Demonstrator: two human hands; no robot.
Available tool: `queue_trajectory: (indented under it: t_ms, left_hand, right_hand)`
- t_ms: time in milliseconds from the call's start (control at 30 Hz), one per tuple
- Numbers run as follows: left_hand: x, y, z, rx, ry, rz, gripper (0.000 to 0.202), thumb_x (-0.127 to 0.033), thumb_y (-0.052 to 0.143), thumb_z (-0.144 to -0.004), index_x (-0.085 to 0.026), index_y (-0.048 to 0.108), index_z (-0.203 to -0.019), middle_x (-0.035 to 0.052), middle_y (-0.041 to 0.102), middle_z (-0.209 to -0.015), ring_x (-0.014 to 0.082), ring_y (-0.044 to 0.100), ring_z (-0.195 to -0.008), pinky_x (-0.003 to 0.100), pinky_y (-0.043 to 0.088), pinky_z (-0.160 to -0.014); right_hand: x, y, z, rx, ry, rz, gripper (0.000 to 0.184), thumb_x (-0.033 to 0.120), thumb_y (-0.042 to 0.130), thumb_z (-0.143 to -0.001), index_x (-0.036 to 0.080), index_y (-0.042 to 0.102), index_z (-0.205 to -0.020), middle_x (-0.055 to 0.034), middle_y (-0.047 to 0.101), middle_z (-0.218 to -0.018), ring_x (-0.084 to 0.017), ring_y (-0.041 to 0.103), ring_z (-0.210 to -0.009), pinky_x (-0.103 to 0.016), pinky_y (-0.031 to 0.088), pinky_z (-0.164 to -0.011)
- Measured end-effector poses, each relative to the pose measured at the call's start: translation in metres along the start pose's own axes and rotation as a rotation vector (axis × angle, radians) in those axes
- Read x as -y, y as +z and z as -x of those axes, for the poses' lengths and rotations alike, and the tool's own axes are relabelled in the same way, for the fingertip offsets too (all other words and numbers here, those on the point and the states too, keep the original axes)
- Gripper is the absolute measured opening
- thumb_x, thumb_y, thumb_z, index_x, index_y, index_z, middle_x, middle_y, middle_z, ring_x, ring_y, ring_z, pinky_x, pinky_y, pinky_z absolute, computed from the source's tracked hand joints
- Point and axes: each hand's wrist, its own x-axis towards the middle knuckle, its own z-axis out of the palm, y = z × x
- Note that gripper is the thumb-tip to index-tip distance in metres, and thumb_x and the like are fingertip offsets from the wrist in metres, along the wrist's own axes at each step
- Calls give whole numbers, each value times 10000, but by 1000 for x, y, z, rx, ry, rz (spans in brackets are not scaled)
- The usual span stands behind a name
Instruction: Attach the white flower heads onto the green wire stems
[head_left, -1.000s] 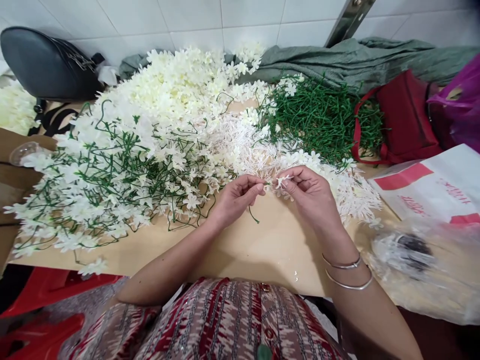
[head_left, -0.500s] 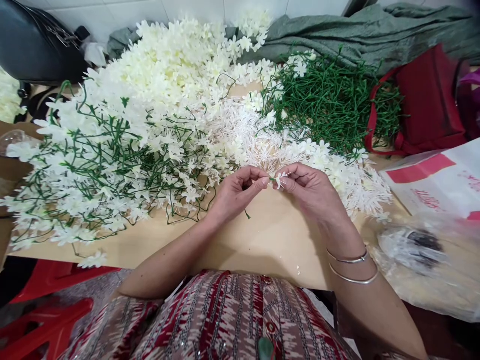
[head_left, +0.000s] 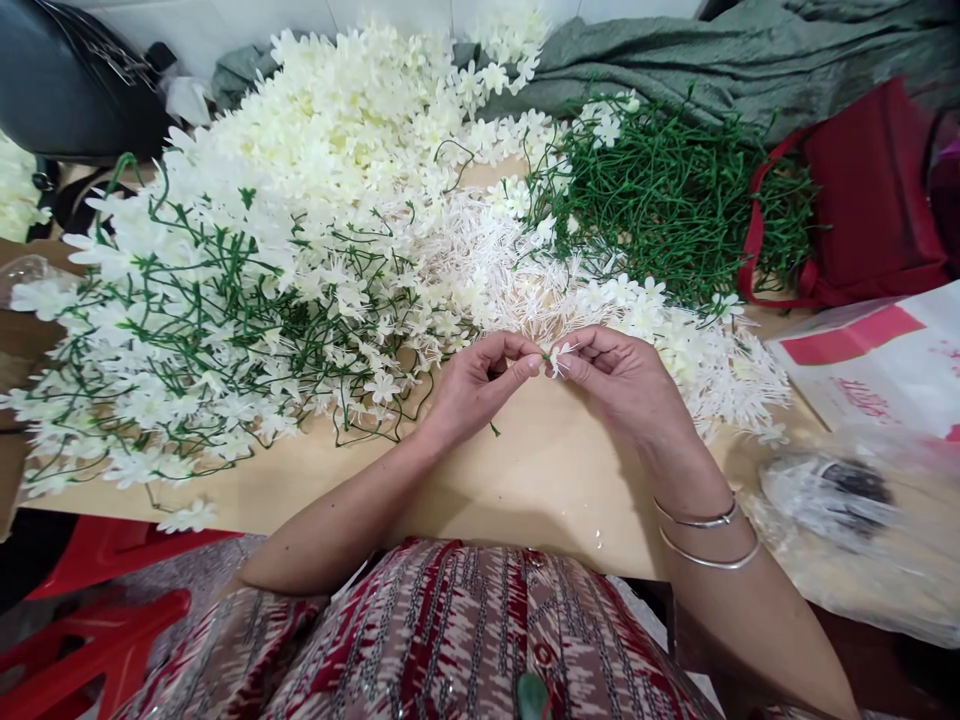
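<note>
Between my two hands, over the near middle of the table, is a small white artificial flower [head_left: 558, 360] with a green stem end. My left hand [head_left: 491, 380] pinches the green stem just below the bloom; the lower end of that stem [head_left: 495, 430] shows beneath the hand. My right hand [head_left: 619, 375] has thumb and forefinger closed on the white petals. The fingertips of both hands nearly meet. Just beyond them lies a heap of thin white stamens [head_left: 487, 260]. Left of my left hand are finished-looking white flowers on green stems [head_left: 247, 300].
Loose cream-white blossoms [head_left: 352, 100] are piled at the back, with bare green stems [head_left: 660, 210] to their right. A red bag [head_left: 874, 200], a printed white bag [head_left: 877, 370] and a clear plastic bag [head_left: 832, 500] line the right side. A black bag [head_left: 82, 80] stands back left; red stools [head_left: 97, 640] below.
Both hands keep their pinch on the small flower, with only a slight shift of the fingers. The camera view has moved a little.
</note>
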Motion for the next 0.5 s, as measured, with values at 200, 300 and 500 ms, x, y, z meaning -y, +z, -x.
queue_trajectory:
  t_ms: [200, 300, 500]
  left_hand:
    - [5, 2, 1, -3, -2, 73, 325, -503, 715, -930, -180, 684, -912, 0, 679, -794, 76, 552, -604, 213, 445, -575]
    - [4, 3, 1, -3, 7, 113, 360, -532, 727, -922, -176, 681, -897, 14, 711, -821, 83, 623, -640, 212, 513, -626]
    - [3, 5, 1, -17, -10, 142, 368, -541, 752, -899, -178, 691, -886, 7, 722, -799, 94, 682, -653, 214, 567, -654]
  right_hand:
    - [0, 4, 0, -7, 66, 20, 133, 326, 806, -784, 232, 717, -813, 9, 640, -709, -143, 545, -679, -285, 456, -635]
    - [0, 4, 0, 9, 70, 21, 142, 339, 804, -789, 234, 715, -826, 6, 634, -710, -150, 542, -685, -293, 455, -644]
    - [-1, 4, -1, 30, 73, 45, 156, 365, 799, -792, 242, 705, -813, 7, 620, -706, -152, 530, -673, -296, 449, -630]
